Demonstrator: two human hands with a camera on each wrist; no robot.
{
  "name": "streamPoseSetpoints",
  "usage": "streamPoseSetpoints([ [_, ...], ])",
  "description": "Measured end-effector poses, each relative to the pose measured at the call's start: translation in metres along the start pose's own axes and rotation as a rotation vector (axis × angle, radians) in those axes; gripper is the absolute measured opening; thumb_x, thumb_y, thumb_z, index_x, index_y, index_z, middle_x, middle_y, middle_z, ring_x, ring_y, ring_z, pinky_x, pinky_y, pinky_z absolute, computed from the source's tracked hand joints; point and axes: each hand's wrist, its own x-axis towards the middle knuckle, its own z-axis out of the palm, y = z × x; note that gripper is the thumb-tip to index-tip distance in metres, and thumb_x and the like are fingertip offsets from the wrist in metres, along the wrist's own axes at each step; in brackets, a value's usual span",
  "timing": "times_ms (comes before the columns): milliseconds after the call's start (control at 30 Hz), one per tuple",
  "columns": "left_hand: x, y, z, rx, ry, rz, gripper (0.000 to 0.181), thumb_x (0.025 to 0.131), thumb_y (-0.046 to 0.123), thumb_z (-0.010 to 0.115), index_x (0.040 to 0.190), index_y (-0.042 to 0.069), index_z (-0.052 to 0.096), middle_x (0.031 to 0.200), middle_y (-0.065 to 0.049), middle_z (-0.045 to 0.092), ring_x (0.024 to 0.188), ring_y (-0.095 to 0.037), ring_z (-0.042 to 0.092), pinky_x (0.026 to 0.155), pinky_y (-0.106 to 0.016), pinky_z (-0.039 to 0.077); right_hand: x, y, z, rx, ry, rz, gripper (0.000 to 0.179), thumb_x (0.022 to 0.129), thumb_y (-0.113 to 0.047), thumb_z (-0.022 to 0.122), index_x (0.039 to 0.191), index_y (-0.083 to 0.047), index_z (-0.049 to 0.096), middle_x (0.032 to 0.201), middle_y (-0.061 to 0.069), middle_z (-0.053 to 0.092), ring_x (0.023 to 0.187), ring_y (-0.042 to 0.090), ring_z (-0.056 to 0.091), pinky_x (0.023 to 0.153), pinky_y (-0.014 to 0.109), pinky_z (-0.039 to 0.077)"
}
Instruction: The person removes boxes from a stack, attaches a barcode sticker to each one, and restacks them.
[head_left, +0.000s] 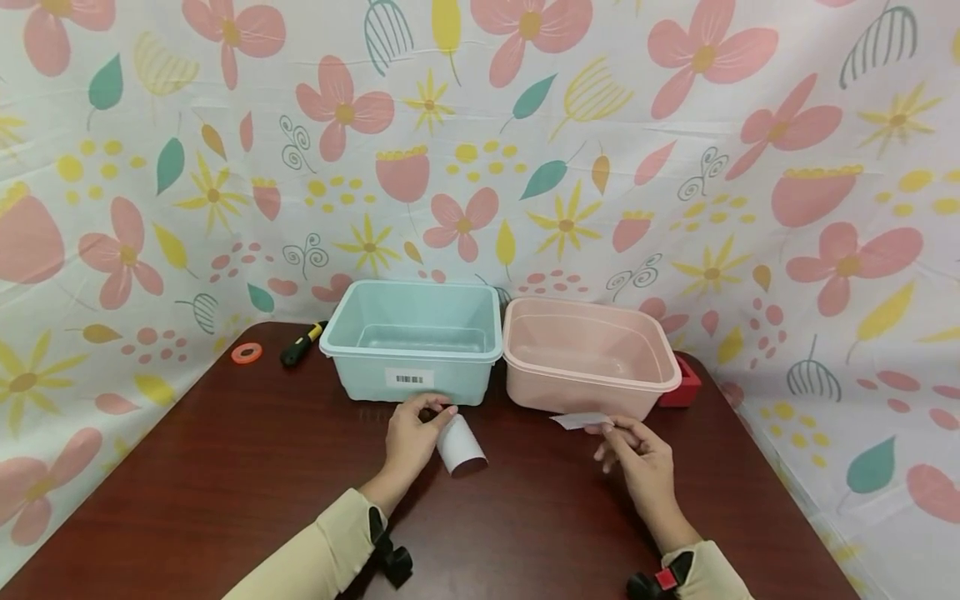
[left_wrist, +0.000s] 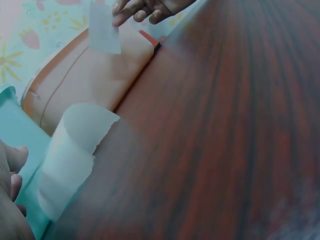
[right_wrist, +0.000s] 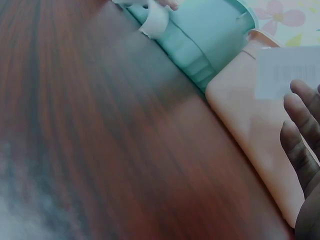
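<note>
In the head view the left hand (head_left: 412,429) pinches the upper end of a curled white strip (head_left: 460,442) between thumb and index finger, just in front of the blue bin (head_left: 360,379); the right hand (head_left: 641,462) pinches a white label (head_left: 581,421) by its edge, in front of the pink bin (head_left: 570,396), its other fingers loosely bent. Only the right wrist view shows bars printed on that label, faint and blurred; there the fingers stand slightly apart, cut off at the frame's edge. The left wrist view shows the strip's wavy edge, but the left fingers are cropped, so their pinch cannot be made out there. Only the head view gives the barcode sticker (head_left: 409,377) on the blue bin, the orange ring (head_left: 236,357) and the screwdriver (head_left: 300,347). The pink bin partly hides a red box (head_left: 682,392). Whether the strip touches the table (head_left: 525,533) is hard to tell.
</note>
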Motion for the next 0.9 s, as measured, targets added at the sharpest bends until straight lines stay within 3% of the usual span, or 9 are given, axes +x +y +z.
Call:
streamPoseSetpoints([
  [167,0.001,0.0,0.001,-0.01,0.007,0.032,0.021,0.084,0.031,0.083,0.098,0.017,0.077,0.093,0.007,0.065,0.091,-0.02,0.058,0.08,-0.038,0.044,0.001,-0.001,-0.001,-0.01,-0.02,0.002,0.019,0.099,0.001,0.061,0.111,0.015,0.061,0.099,0.016,0.075,0.061,0.028,0.064,0.046,0.033,0.051],
  [267,0.002,0.001,0.002,-0.018,0.01,0.069,0.024,0.084,0.03,0.083,0.101,0.014,0.076,0.095,0.004,0.065,0.094,-0.023,0.057,0.084,-0.041,0.044,0.001,-0.003,-0.001,-0.041,-0.017,0.018,0.02,0.098,0.0,0.062,0.112,0.015,0.062,0.087,0.019,0.073,0.059,0.036,0.061,0.046,0.032,0.051],
  [400,-0.001,0.004,0.002,-0.066,0.012,0.167,0.021,0.087,0.028,0.081,0.101,0.014,0.075,0.096,0.003,0.064,0.095,-0.023,0.056,0.086,-0.044,0.045,0.0,-0.004,0.0,-0.064,-0.016,0.018,0.019,0.098,0.004,0.059,0.113,0.016,0.061,0.071,0.025,0.065,0.056,0.04,0.057,0.045,0.032,0.051],
  [500,-0.003,0.01,0.003,-0.149,-0.005,0.258,0.012,0.091,0.027,0.077,0.1,0.018,0.074,0.091,0.004,0.062,0.087,-0.018,0.057,0.076,-0.038,0.047,0.0,-0.004,-0.001,-0.072,-0.036,-0.028,0.017,0.099,0.007,0.054,0.112,0.016,0.061,0.069,0.026,0.064,0.055,0.037,0.059,0.044,0.033,0.05],
  [633,-0.01,0.022,0.008,-0.243,-0.089,0.383,0.004,0.095,0.021,0.073,0.099,0.022,0.072,0.085,0.005,0.063,0.075,-0.014,0.057,0.062,-0.031,0.048,0.001,-0.002,-0.002,-0.086,-0.062,-0.089,0.017,0.1,0.007,0.051,0.109,0.015,0.064,0.069,0.026,0.063,0.056,0.037,0.058,0.044,0.034,0.048],
  [800,-0.034,0.043,0.024,-0.17,-0.24,0.548,0.005,0.096,0.02,0.071,0.099,0.023,0.07,0.087,0.011,0.063,0.079,-0.004,0.059,0.061,-0.028,0.052,-0.001,0.0,-0.001,-0.1,-0.055,-0.093,0.016,0.1,0.006,0.052,0.103,0.011,0.067,0.067,0.02,0.063,0.055,0.035,0.055,0.043,0.034,0.046],
  [900,-0.05,0.057,0.036,-0.179,-0.373,0.571,0.004,0.096,0.023,0.07,0.099,0.02,0.067,0.088,0.01,0.062,0.077,-0.002,0.058,0.06,-0.024,0.052,-0.002,0.0,0.0,-0.099,-0.054,-0.082,0.013,0.098,0.006,0.056,0.102,0.01,0.067,0.066,0.018,0.062,0.051,0.031,0.052,0.042,0.035,0.043],
])
